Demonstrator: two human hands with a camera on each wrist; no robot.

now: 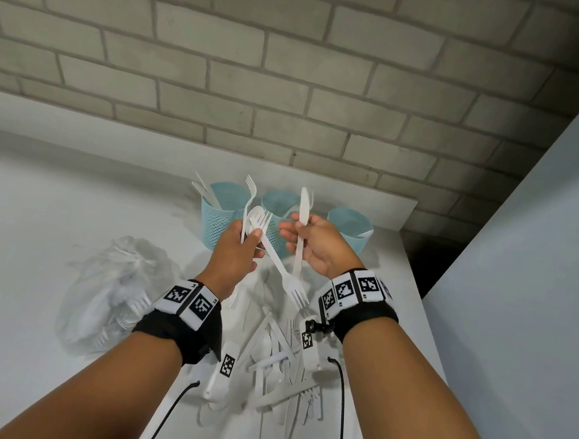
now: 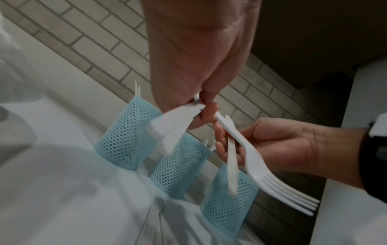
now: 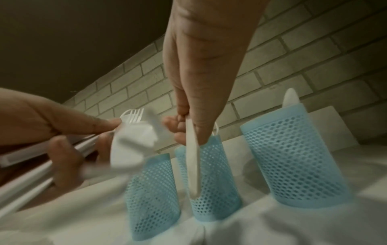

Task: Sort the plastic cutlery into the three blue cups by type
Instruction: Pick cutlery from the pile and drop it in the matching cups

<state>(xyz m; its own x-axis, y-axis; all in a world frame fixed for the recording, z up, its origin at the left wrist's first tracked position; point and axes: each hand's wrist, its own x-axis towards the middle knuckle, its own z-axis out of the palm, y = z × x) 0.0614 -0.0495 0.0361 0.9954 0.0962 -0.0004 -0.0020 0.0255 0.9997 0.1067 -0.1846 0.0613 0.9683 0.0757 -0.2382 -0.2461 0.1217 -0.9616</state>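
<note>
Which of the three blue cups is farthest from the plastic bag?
The right-hand blue cup, at the far end of the row by the table's right edge. The left cup and middle cup both stand closer to the clear plastic bag.

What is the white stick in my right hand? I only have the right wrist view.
Observer: A knife. The head view shows the right hand holding it upright, blade up.
Operator: Is there more to sort?
Observer: Yes, a pile of cutlery lies on the table below both wrists.
Operator: Anything beside it?
Observer: A clear plastic bag on its left, with white cutlery inside.
</note>
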